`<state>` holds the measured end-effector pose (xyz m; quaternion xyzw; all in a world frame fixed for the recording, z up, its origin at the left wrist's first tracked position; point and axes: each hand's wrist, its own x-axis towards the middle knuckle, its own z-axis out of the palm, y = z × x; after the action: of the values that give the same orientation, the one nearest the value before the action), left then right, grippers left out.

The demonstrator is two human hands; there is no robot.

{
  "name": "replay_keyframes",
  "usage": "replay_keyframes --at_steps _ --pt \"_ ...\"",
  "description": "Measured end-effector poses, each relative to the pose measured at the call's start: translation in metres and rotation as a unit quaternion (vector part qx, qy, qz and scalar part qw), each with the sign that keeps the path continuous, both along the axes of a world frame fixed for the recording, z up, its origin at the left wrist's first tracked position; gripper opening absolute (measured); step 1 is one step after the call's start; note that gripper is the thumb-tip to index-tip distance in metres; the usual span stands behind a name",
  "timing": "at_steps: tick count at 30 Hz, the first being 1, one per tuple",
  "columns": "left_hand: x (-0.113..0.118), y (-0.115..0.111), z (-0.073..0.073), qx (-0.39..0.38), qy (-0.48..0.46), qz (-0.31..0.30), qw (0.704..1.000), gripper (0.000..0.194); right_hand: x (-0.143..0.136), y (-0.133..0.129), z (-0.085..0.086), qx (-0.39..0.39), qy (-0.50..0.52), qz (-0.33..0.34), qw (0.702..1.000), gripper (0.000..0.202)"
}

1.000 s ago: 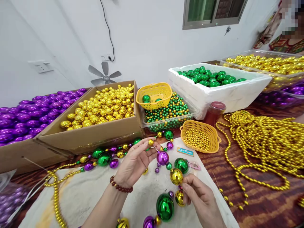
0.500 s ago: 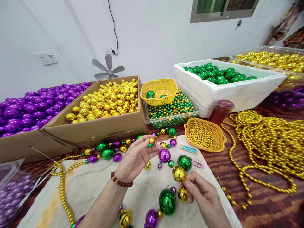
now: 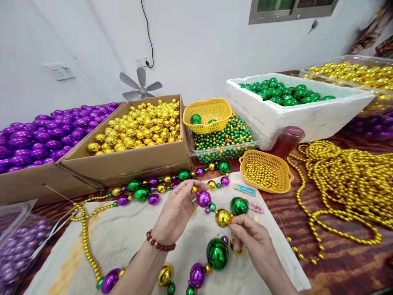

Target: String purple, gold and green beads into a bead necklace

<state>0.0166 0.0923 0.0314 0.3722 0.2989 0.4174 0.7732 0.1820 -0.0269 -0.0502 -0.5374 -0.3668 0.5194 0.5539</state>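
Note:
Over the white cloth [image 3: 123, 241], my left hand [image 3: 173, 209] pinches a small gold bead [image 3: 194, 189] at one end of a bead string. A shiny purple ball [image 3: 203, 199] sits right beside those fingertips, followed by a small green bead [image 3: 212, 207] and a gold ball [image 3: 222, 218]. Just right of that gold ball, the thumb and forefinger of my right hand [image 3: 253, 235] are closed on the same string. Another gold ball [image 3: 236, 245] is partly hidden under this hand. Below lie a big green ball [image 3: 217, 254] and a purple ball [image 3: 197, 274].
Cardboard boxes hold purple balls [image 3: 46, 135] and gold balls [image 3: 144, 127]. A yellow basket [image 3: 206, 107] rests on a clear bin of small beads. Gold beads fill another basket [image 3: 287, 172]. Gold bead strands [image 3: 353, 184] pile at right; a white foam box [image 3: 285, 119] stands behind.
The purple ball has moved left against my left fingertips, and the bare string beside it no longer shows. My right hand has shifted left and slightly up with the gold ball.

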Motion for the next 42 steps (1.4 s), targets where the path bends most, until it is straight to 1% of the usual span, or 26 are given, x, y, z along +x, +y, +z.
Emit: replay_keyframes --at_steps 3,5,6,10,12,16,18,20,22,25,26,28,30,31,33,35,37,39,42 --pt "0.014 -0.008 -0.012 -0.054 -0.065 0.086 0.993 0.021 -0.007 0.006 -0.001 0.000 -0.015 0.010 1.000 0.023" --pt "0.024 -0.010 -0.014 -0.079 -0.100 0.143 0.981 0.022 -0.012 0.009 0.000 0.001 -0.020 0.005 1.000 0.023" --pt "0.029 -0.010 -0.014 -0.081 -0.113 0.161 0.977 0.023 -0.015 0.010 0.000 0.001 -0.019 0.001 1.000 0.023" --pt "0.042 -0.009 -0.005 -0.037 -0.119 0.181 0.976 0.024 -0.022 0.011 -0.001 0.000 -0.002 -0.004 1.000 0.025" --pt "0.045 -0.010 -0.004 -0.030 -0.113 0.191 0.975 0.023 -0.024 0.009 -0.001 0.002 0.014 -0.006 1.000 0.025" --pt "0.055 -0.013 -0.012 -0.052 -0.096 0.215 0.970 0.026 -0.027 0.008 -0.001 0.019 0.079 -0.039 0.996 0.029" --pt "0.062 -0.013 -0.017 -0.047 -0.073 0.228 0.970 0.031 -0.027 0.009 -0.002 0.027 0.100 -0.048 0.993 0.032" --pt "0.068 -0.011 -0.021 -0.026 -0.041 0.240 0.970 0.033 -0.025 0.010 -0.004 0.028 0.098 -0.042 0.994 0.032" --pt "0.074 -0.008 -0.025 0.007 -0.007 0.243 0.970 0.031 -0.019 0.010 -0.005 0.015 0.081 -0.018 0.996 0.030" --pt "0.081 -0.005 -0.031 0.072 0.047 0.202 0.976 0.028 0.002 0.011 -0.002 -0.016 0.003 0.040 0.999 0.028" --pt "0.083 -0.006 -0.033 0.097 0.070 0.178 0.977 0.027 0.011 0.013 0.002 -0.018 -0.035 0.041 0.998 0.028" --pt "0.086 -0.010 -0.038 0.157 0.128 0.122 0.972 0.028 0.030 0.021 0.013 0.005 -0.098 -0.004 0.995 0.030" --pt "0.088 -0.016 -0.042 0.235 0.193 0.068 0.950 0.027 0.046 0.032 0.025 0.040 -0.105 -0.055 0.992 0.031" --pt "0.089 -0.019 -0.044 0.274 0.221 0.049 0.935 0.026 0.052 0.038 0.030 0.054 -0.089 -0.062 0.993 0.029" --pt "0.090 -0.022 -0.047 0.331 0.262 0.028 0.906 0.025 0.059 0.047 0.037 0.070 -0.042 -0.040 0.996 0.023" --pt "0.089 -0.023 -0.050 0.353 0.282 0.014 0.892 0.027 0.062 0.052 0.038 0.080 0.004 -0.012 0.997 0.018" --pt "0.088 -0.020 -0.051 0.361 0.287 -0.005 0.888 0.028 0.060 0.053 0.034 0.087 0.031 -0.003 0.996 0.016" --pt "0.088 -0.016 -0.052 0.362 0.280 -0.020 0.889 0.027 0.056 0.054 0.029 0.091 0.042 -0.011 0.995 0.016" --pt "0.088 -0.010 -0.052 0.346 0.261 -0.043 0.900 0.027 0.052 0.062 0.027 0.102 0.047 -0.050 0.992 0.020"
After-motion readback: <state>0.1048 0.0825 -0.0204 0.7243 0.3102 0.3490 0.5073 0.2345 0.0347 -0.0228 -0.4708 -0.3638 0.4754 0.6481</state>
